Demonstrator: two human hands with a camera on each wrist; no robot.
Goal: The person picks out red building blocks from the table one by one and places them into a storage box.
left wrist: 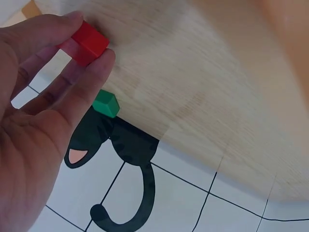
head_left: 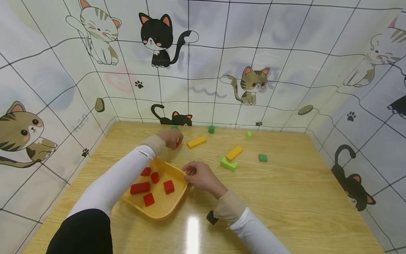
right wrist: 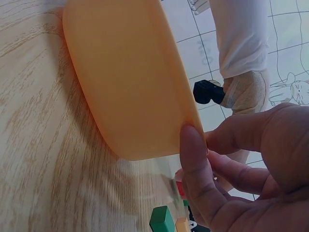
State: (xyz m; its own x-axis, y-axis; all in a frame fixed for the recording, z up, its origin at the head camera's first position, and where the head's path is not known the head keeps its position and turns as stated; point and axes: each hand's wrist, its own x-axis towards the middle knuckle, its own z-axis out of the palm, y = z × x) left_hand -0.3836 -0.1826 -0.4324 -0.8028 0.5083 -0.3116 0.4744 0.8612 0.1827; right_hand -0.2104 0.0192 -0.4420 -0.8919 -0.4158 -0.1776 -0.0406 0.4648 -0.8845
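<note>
My left hand [head_left: 170, 138] reaches past the far side of an orange plastic tray [head_left: 165, 213]. Between thumb and fingertips it pinches a red block [left wrist: 87, 43], seen best in the left wrist view. A small green block [left wrist: 106, 103] lies on the table close by. With thumb and fingers, my right hand [head_left: 204, 178] grips the tray's right corner by the rim; the right wrist view shows the tray's outer wall [right wrist: 128, 79] above the wood. Inside the tray lie several red pieces, among them a long block [head_left: 140, 188], a cylinder [head_left: 154, 177] and a cube [head_left: 168, 187].
Beyond the tray are a yellow block [head_left: 196, 141], a green cylinder [head_left: 211, 129] and a light green piece [head_left: 248, 134]. Another yellow block [head_left: 234, 153] leans on a light green block [head_left: 228, 164]. A green block [head_left: 263, 157] lies farther right. Cat-print sheeting [head_left: 203, 88] walls the table's back and sides.
</note>
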